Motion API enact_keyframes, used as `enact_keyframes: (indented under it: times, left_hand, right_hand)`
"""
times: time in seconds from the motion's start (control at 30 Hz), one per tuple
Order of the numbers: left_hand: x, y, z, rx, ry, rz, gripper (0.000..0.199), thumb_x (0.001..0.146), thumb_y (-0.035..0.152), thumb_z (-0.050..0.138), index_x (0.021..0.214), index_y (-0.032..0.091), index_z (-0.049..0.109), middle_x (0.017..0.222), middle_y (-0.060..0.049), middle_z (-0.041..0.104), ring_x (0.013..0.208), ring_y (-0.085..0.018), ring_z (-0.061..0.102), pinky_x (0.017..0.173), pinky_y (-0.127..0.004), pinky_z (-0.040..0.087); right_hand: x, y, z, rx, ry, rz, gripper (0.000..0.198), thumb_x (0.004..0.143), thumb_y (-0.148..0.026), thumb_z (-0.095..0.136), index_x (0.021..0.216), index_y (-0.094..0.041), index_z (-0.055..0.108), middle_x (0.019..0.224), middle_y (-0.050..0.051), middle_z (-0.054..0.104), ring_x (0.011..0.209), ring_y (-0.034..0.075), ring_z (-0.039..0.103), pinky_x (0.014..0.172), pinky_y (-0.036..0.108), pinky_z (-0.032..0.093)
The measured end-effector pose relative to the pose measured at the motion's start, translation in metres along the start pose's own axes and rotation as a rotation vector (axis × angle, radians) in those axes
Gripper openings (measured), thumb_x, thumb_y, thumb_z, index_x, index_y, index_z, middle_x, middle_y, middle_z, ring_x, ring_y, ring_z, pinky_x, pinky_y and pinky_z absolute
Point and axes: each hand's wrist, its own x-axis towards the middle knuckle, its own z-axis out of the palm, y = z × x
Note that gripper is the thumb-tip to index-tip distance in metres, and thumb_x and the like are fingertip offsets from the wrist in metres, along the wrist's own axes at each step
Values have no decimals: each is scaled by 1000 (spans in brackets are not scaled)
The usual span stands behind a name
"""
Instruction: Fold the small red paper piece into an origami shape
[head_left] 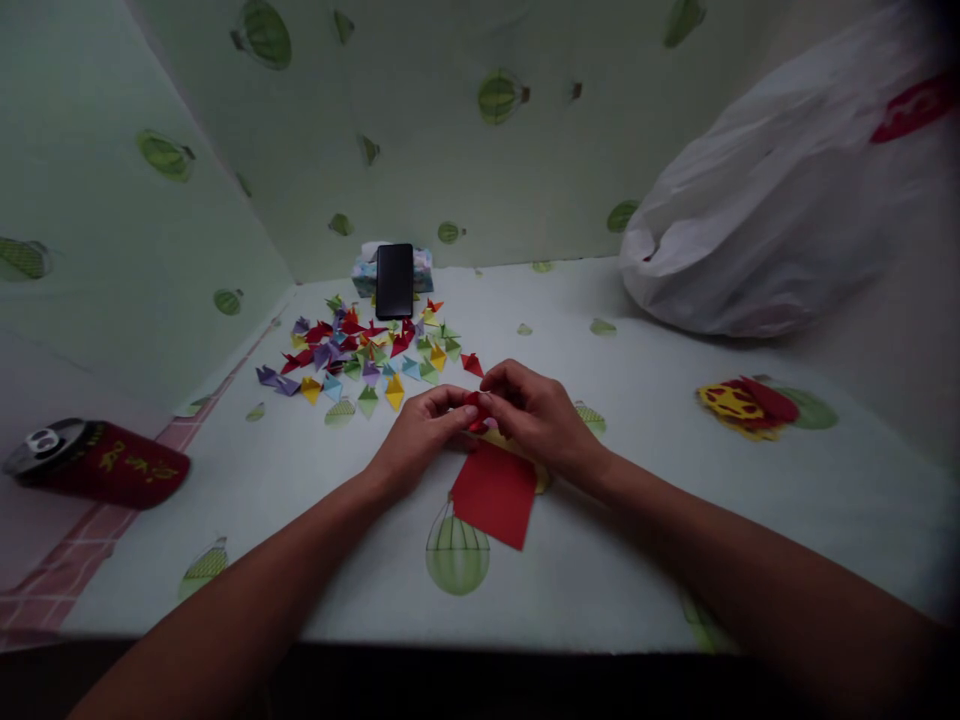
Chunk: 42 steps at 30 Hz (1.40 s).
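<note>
Both of my hands meet over the middle of the table, pinching a small folded piece of red paper (478, 412). My left hand (424, 430) grips it from the left with thumb and fingers. From the right, my right hand (538, 415) pinches the same piece, its fingers curled. Just below them a flat red paper square (495, 495) lies on the table, with some yellow paper (541, 478) partly hidden under it and my right hand. A pile of small folded paper figures (360, 350) in many colours spreads beyond my left hand.
A black phone (394, 282) leans against a tissue box (364, 276) behind the pile. At left stands a red drink can (112, 462), tilted in view. Yellow and red cut-outs (742, 402) lie at right, below a large white plastic bag (750, 220).
</note>
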Motion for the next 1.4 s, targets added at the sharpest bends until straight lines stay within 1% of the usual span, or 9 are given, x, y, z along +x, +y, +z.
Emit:
enact_keyframes:
  times: [0.17,0.33,0.47,0.63,0.7,0.83,1.03,1.23,1.4]
  left_hand:
    - [0,2,1,60,29,58,18,78,30,73,89,16,70,85,-3,69,77,-14,65,77,-28,53]
    - [1,3,2,196,73,130,16,76,26,71,88,16,69,84,-2,68,75,-14,62,72,-26,50]
    - [0,2,3,277,61,180,17,77,23,71,92,17,68,87,-2,68,76,-13,61,72,-25,49]
    - [-2,-2,4,68,45,130,24,89,41,63,97,18,67,88,-2,66,81,-14,62,79,-27,53]
    - [-1,-4,5,12,43,103,27,91,43,61,97,18,67,89,-3,66,81,-14,63,80,-29,54]
    - [-1,-6,7,-23,35,57,20,86,36,68,95,18,68,89,-2,67,79,-13,62,80,-28,52]
    - [-3,-5,8,-48,32,57,16,82,29,72,92,17,69,82,0,66,75,-10,58,75,-23,48]
    - [-3,-4,12,-172,68,27,27,84,42,71,89,15,67,84,-2,63,77,-13,58,74,-28,52]
    - [-3,-4,12,-189,69,15,23,81,36,75,88,16,67,83,-1,63,74,-12,57,74,-27,52]
  right_hand:
    - [3,3,1,120,-4,82,10,87,-26,58,80,-20,56,67,-1,59,61,13,52,59,27,41]
    - [1,3,1,6,-31,6,5,84,-23,62,82,-19,59,70,-1,61,63,13,52,61,27,40]
    - [0,1,2,-100,-17,-38,9,83,-16,59,74,-19,57,70,0,62,64,13,53,62,27,39]
    - [0,3,4,-131,83,11,12,84,-16,56,73,-19,56,69,0,61,62,13,51,61,27,38]
    - [-1,3,5,-145,104,20,12,83,-14,55,72,-19,55,69,0,60,62,13,51,61,27,38]
    - [-3,1,7,-155,104,13,13,82,-13,56,71,-19,54,67,-1,59,61,12,49,60,26,37]
    - [-3,0,7,-132,109,5,14,84,-15,57,71,-19,55,66,-1,59,59,11,49,59,25,36]
    - [-3,2,8,-151,123,-27,13,83,-13,57,72,-18,54,65,-2,56,59,11,47,59,25,36]
    - [-4,2,9,-145,109,-36,12,83,-14,56,72,-18,54,66,-1,58,60,11,49,59,25,37]
